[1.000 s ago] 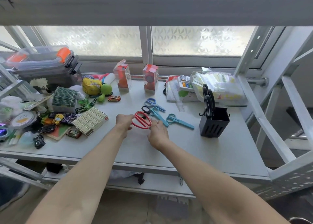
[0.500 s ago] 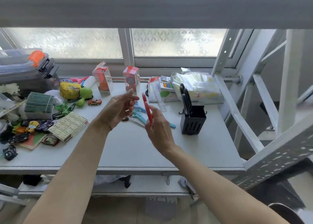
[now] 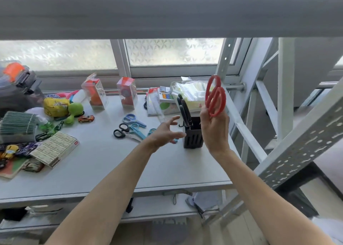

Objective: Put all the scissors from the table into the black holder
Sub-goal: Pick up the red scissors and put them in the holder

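Two hands | right hand [image 3: 215, 131] – gripping red scissors [image 3: 215, 98] | left hand [image 3: 165, 131] – spread, empty

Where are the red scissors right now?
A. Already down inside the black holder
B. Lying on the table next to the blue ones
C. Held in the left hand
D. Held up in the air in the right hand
D: the right hand holds the red scissors handles-up above the black holder, while the left hand is open and empty.
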{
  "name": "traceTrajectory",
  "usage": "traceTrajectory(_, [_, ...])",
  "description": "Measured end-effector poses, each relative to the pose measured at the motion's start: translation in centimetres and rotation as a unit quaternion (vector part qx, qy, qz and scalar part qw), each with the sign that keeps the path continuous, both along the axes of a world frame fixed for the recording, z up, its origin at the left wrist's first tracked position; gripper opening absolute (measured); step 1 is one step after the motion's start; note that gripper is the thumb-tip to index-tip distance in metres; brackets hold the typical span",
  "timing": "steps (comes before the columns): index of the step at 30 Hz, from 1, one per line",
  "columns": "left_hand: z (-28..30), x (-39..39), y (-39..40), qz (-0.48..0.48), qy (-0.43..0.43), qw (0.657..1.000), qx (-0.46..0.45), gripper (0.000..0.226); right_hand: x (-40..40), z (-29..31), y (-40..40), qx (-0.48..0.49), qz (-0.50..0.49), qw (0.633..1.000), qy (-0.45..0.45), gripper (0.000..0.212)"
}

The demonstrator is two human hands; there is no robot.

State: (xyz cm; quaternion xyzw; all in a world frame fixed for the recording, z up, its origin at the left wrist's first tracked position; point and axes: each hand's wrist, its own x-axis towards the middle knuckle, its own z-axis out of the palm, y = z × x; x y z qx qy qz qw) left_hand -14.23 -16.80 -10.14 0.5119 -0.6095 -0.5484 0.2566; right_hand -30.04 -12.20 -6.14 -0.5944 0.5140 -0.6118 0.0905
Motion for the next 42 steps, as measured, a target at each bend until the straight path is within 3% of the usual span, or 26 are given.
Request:
traceTrajectory(3, [-0.2,-1.8,-0.4,-0.011,-0.012,1.0,-0.016,0.081,-1.3,-0.5,-1.5,0.07,-0.018,0.995,0.066,0.031])
traceTrajectory(9, [0.0,-2.9,-0.9,-0.019,-0.027,0.998,-0.044,0.062,-1.9,-1.7,-2.9,0.169,-0.021,0.965,0.2,0.023])
traceTrajectory(20, [-0.7,-2.2,-1.1,-0.024,-0.016,0.999,-0.041,0.063,-1.4,-1.2,-3.6,0.307,0.048,0.892,0.329,0.024])
traceTrajectory(22, [-0.7,-2.3,-1.1,-0.021,-0.015,0.999,-0.038,0.066,-1.5,-0.9,-3.4,0.348,0.084,0.874,0.328,0.033])
traceTrajectory(29, [-0.8,-2.4,-0.9,-0.025,0.002,0.999,-0.042,0.068,-2.1,0.5,-2.7,0.384,0.149,0.867,0.281,0.061])
traceTrajectory(36, [-0.4,-2.1,-0.6,-0.027,0.01,0.999,-0.036,0.064,-2.1,1.3,-2.2,0.394,0.154,0.865,0.27,0.051])
traceTrajectory(42, [-0.4,-1.5,-0.2,-0.026,-0.011,0.999,-0.022,0.08,-1.4,3.0,-1.0,0.289,0.114,0.917,0.248,0.068])
